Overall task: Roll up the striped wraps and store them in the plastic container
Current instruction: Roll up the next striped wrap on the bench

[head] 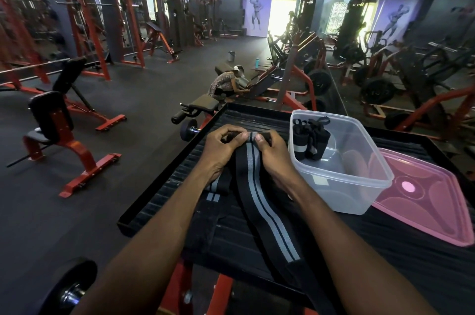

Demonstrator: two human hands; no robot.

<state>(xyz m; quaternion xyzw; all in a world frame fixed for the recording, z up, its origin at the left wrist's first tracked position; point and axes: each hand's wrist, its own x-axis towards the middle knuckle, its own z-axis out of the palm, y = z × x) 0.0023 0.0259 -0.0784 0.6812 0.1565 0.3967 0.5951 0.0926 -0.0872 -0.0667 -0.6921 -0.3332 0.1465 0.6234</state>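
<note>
Both hands, left hand (220, 146) and right hand (270, 152), are pinching the striped wrap (259, 186) mid-surface (164, 201), apparently rolling it; gym machines (84, 19) are lining the room.

My way right is blocked by the container (341, 181), which stands just beside my right hand (272, 158); its open top is free, though rolled wraps (308, 143) fill its far left corner. Past it lies the pink lid (424, 199). Beyond my hands the ribbed tray (180, 181) lies bare up to its raised rim.
</note>
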